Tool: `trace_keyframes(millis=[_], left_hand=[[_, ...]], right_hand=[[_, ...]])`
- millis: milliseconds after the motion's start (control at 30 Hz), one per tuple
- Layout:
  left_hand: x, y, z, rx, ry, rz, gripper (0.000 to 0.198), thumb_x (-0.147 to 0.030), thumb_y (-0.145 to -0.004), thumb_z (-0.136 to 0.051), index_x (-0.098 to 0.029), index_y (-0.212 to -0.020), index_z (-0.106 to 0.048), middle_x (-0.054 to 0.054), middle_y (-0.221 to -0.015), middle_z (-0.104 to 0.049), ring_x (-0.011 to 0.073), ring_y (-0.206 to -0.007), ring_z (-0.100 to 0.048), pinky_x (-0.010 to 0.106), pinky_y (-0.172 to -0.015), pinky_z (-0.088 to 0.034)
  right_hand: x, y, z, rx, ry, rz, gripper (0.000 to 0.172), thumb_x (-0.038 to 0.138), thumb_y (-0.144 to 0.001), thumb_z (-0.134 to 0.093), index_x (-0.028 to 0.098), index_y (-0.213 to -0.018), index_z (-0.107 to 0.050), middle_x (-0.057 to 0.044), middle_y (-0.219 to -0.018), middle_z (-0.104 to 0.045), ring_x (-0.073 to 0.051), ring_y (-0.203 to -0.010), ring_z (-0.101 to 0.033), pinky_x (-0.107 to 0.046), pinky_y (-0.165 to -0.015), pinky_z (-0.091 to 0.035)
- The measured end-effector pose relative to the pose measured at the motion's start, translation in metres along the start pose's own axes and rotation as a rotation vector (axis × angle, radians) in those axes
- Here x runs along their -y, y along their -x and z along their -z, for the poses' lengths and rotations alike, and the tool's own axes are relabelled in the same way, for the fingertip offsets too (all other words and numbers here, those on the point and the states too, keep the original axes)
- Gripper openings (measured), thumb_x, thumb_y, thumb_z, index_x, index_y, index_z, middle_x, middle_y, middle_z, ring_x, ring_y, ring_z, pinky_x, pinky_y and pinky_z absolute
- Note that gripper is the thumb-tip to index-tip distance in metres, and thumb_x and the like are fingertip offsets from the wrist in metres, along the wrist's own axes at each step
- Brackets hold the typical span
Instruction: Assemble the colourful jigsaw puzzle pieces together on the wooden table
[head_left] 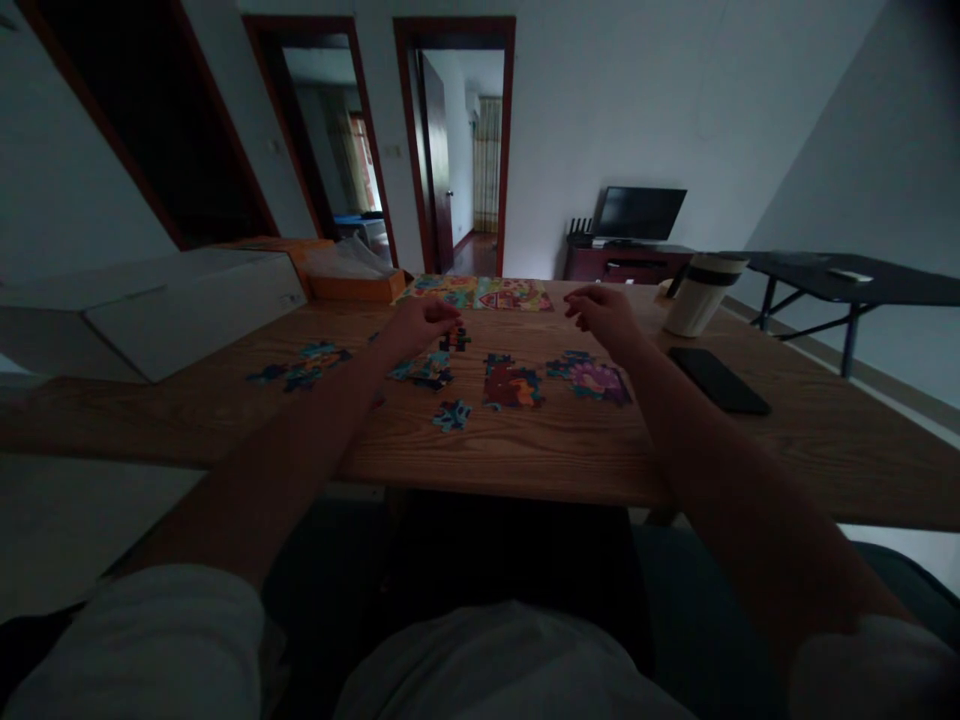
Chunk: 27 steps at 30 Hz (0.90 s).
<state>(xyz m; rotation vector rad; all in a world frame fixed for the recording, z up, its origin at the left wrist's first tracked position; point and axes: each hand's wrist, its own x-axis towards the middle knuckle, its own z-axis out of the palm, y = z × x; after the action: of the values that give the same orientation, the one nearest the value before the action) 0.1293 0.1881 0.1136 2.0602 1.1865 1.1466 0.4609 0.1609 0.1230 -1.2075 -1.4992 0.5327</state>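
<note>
Left of the cup (701,292), the right hand (604,310) and left hand (421,322) hover with curled fingers (581,302) over puzzle pieces (512,385) on the tabletop (810,435); a phone (718,380) lies near the cup.

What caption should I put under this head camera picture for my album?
The left hand and right hand reach over colourful puzzle pieces on a wooden table, with a cup and phone nearby.
</note>
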Motion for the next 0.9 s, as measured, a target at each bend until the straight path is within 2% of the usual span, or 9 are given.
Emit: trace_keyframes(millis=[133, 267, 367, 467, 567, 633, 700, 800, 900], left_hand=[[-0.031, -0.023, -0.025, 0.066, -0.008, -0.118, 0.012, -0.02, -0.082, -0.074, -0.014, -0.093, -0.074, 0.009, -0.099, -0.078, 0.0199, -0.093, -0.072, 0.035, -0.089, -0.056], [-0.051, -0.04, -0.082, 0.176, 0.008, -0.172, 0.012, -0.013, -0.086, -0.067, -0.013, -0.095, -0.074, 0.011, -0.101, -0.077, 0.0167, -0.091, -0.071, 0.032, -0.087, -0.055], [-0.048, -0.047, -0.126, 0.28, -0.098, -0.11, 0.016, -0.007, -0.086, -0.062, -0.012, -0.094, -0.075, 0.01, -0.1, -0.078, 0.0166, -0.089, -0.071, 0.029, -0.083, -0.055], [-0.035, -0.048, -0.152, 0.328, -0.209, 0.005, 0.021, -0.008, -0.087, -0.06, -0.013, -0.1, -0.076, 0.01, -0.101, -0.078, 0.0178, -0.089, -0.072, 0.028, -0.08, -0.055], [-0.024, -0.042, -0.154, 0.383, -0.257, 0.013, 0.024, -0.019, -0.092, -0.061, -0.016, -0.111, -0.076, 0.009, -0.106, -0.078, 0.0188, -0.094, -0.072, 0.028, -0.083, -0.054], [-0.021, -0.037, -0.147, 0.461, -0.267, -0.019, 0.03, -0.029, -0.093, -0.064, -0.019, -0.119, -0.074, 0.007, -0.11, -0.078, 0.0187, -0.097, -0.071, 0.026, -0.085, -0.053], [-0.021, -0.032, -0.139, 0.551, -0.299, -0.053, 0.04, -0.035, -0.09, -0.068, -0.022, -0.128, -0.071, 0.006, -0.113, -0.077, 0.0183, -0.097, -0.071, 0.025, -0.083, -0.052], [-0.024, -0.029, -0.132, 0.607, -0.411, -0.104, 0.048, -0.04, -0.086, -0.071, -0.021, -0.131, -0.07, 0.006, -0.112, -0.077, 0.0188, -0.094, -0.069, 0.026, -0.083, -0.05], [-0.026, -0.029, -0.132, 0.588, -0.519, -0.14, 0.043, -0.043, -0.089, -0.068, -0.02, -0.125, -0.074, 0.008, -0.112, -0.076, 0.0194, -0.093, -0.069, 0.026, -0.082, -0.049]], right_hand=[[0.007, -0.01, 0.017, -0.059, 0.079, 0.08, 0.016, 0.029, -0.089, -0.061, 0.015, -0.088, -0.07, -0.006, -0.078, -0.071, -0.012, -0.06, -0.056, -0.025, -0.057, -0.045], [-0.016, -0.003, 0.021, 0.047, 0.271, 0.063, 0.017, 0.024, -0.089, -0.06, 0.013, -0.089, -0.072, -0.009, -0.084, -0.074, -0.015, -0.066, -0.061, -0.027, -0.063, -0.048], [-0.038, 0.008, 0.019, 0.137, 0.474, -0.039, 0.019, 0.02, -0.089, -0.059, 0.012, -0.095, -0.075, -0.011, -0.089, -0.076, -0.018, -0.074, -0.066, -0.028, -0.068, -0.05], [-0.048, 0.013, 0.02, 0.207, 0.565, -0.05, 0.025, 0.022, -0.092, -0.059, 0.011, -0.106, -0.076, -0.013, -0.098, -0.077, -0.02, -0.082, -0.069, -0.028, -0.071, -0.051], [-0.044, 0.015, 0.019, 0.419, 0.552, -0.038, 0.038, 0.03, -0.089, -0.07, 0.016, -0.124, -0.072, -0.012, -0.109, -0.076, -0.02, -0.084, -0.07, -0.029, -0.074, -0.054], [-0.038, 0.018, 0.017, 0.617, 0.569, -0.071, 0.056, 0.035, -0.082, -0.079, 0.023, -0.135, -0.068, -0.01, -0.113, -0.076, -0.02, -0.081, -0.07, -0.03, -0.073, -0.055], [-0.033, 0.023, 0.015, 0.737, 0.612, -0.122, 0.067, 0.039, -0.079, -0.082, 0.027, -0.142, -0.063, -0.009, -0.112, -0.076, -0.021, -0.077, -0.07, -0.031, -0.071, -0.056], [-0.027, 0.028, 0.015, 0.754, 0.672, -0.191, 0.068, 0.041, -0.081, -0.079, 0.028, -0.145, -0.061, -0.01, -0.107, -0.076, -0.02, -0.069, -0.069, -0.032, -0.063, -0.055], [-0.027, 0.027, 0.016, 0.735, 0.682, -0.264, 0.063, 0.034, -0.085, -0.073, 0.027, -0.146, -0.06, -0.009, -0.098, -0.077, -0.018, -0.061, -0.066, -0.031, -0.057, -0.054]])
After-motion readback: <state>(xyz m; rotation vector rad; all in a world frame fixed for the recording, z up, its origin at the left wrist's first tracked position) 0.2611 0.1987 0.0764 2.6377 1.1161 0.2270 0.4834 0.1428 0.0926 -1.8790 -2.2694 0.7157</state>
